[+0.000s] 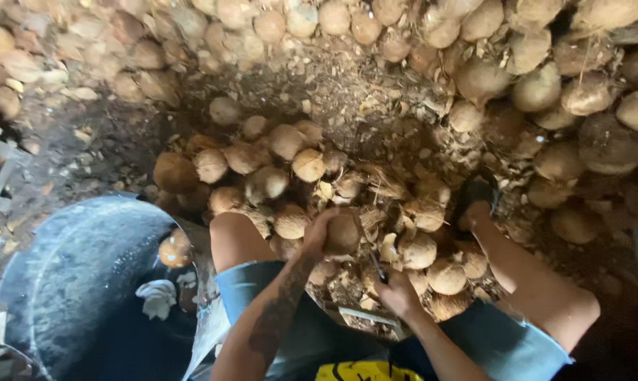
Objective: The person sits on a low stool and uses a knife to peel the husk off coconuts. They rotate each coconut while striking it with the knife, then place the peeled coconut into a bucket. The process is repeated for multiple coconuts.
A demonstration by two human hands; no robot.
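My left hand (317, 233) grips a brown husked coconut (341, 234) held between my knees. My right hand (398, 293) is closed around the handle of a knife (370, 250); its blade runs up to the coconut's right side. Several husked coconuts (262, 176) lie in a small heap just beyond the held one. I sit with bare knees apart, in blue shorts (506, 342).
A large dark metal tub (72, 282) stands at the left, holding water, white coconut pieces (157, 296) and one coconut (175, 248). A big pile of coconuts (545, 85) rings the far and right sides. Husk fibre and chips litter the dirt floor (347, 92).
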